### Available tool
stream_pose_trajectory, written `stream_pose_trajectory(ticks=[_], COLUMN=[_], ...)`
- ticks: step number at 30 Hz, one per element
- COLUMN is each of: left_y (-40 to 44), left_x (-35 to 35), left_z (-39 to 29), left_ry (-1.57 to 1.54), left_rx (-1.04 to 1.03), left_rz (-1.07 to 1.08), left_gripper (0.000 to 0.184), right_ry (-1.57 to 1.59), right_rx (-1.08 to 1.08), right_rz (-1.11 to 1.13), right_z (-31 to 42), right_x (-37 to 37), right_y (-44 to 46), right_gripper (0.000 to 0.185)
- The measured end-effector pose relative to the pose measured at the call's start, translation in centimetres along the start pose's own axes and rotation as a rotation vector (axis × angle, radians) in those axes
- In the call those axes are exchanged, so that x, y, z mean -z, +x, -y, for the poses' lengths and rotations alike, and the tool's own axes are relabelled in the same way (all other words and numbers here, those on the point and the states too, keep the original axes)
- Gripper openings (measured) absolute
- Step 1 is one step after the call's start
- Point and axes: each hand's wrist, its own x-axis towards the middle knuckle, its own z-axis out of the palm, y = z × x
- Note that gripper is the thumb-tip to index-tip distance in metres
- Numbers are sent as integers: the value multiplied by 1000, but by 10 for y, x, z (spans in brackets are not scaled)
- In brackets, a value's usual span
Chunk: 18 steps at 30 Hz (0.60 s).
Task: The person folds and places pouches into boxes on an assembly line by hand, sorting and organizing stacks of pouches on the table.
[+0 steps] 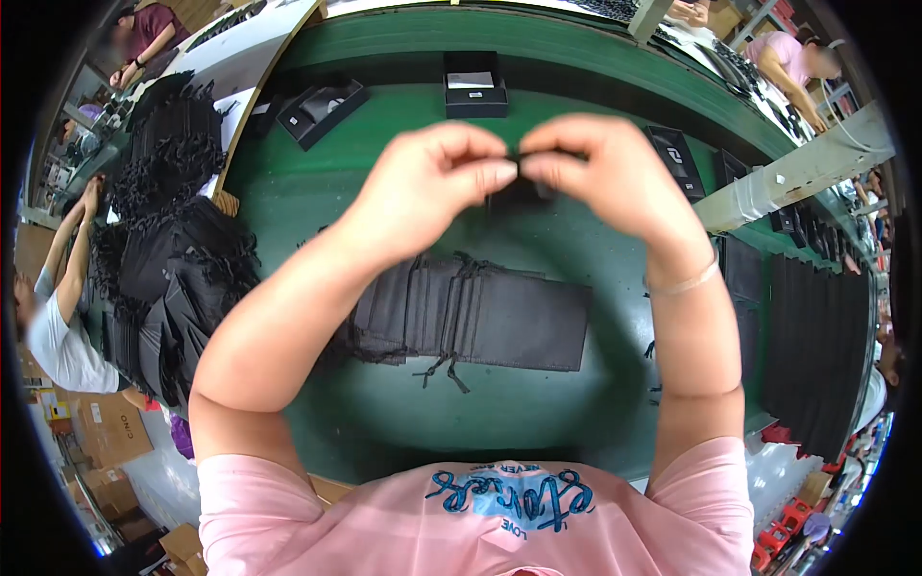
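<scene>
Both hands are raised over the green table, fingertips close together. My left hand [432, 182] has thumb and fingers pinched on a small dark item [519, 161], too blurred to make out. My right hand [600, 168] pinches at the same item from the other side. Something dark hangs just below the fingertips. Nearer my body, an overlapping row of flat black drawstring pouches [480, 312] lies on the table, cords sticking out at both edges.
At left rises a large heap of black pouches [182, 259]. Open black boxes [475, 101] stand along the back of the green table [384, 120]. A metal post [768, 192] and stacked black pouches [816, 336] are at right. Several people work around.
</scene>
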Motion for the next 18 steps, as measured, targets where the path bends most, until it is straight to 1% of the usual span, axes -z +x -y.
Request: stream_pose_trajectory(ticks=[2,4,5,7,8,11,12,13,17,18], left_y=[33,83,101,130,143,183,192,203,228,232], left_x=[8,29,34,40,43,50,49,51,56,56], left_z=[-8,3,2,2,7,43,46,48,60,62], left_ry=[201,576,576,410,410,277,230,227,345,343], left_rx=[-172,-605,-613,-331,-338,-325,-319,-322,-3,2], left_rz=[-212,-376,-371,-389,-383,-404,-409,-403,-376,-374], left_gripper=[23,24,24,24,24,22,21,21,26,26], right_ry=[-115,-140,-143,-103,-107,-123,-129,-132,-297,-296], right_rx=[214,191,191,191,192,2,-64,-68,-316,-320], right_rz=[-279,-360,-369,-461,-470,-350,-309,-314,-166,-161], right_z=[-17,-22,-29,-50,-61,-91,-93,-95,-93,-99], right_x=[8,16,19,20,21,26,28,32,38,39], right_y=[40,74,91,121,133,158,161,164,175,176], right_gripper=[19,21,21,23,23,26,27,27,27,27])
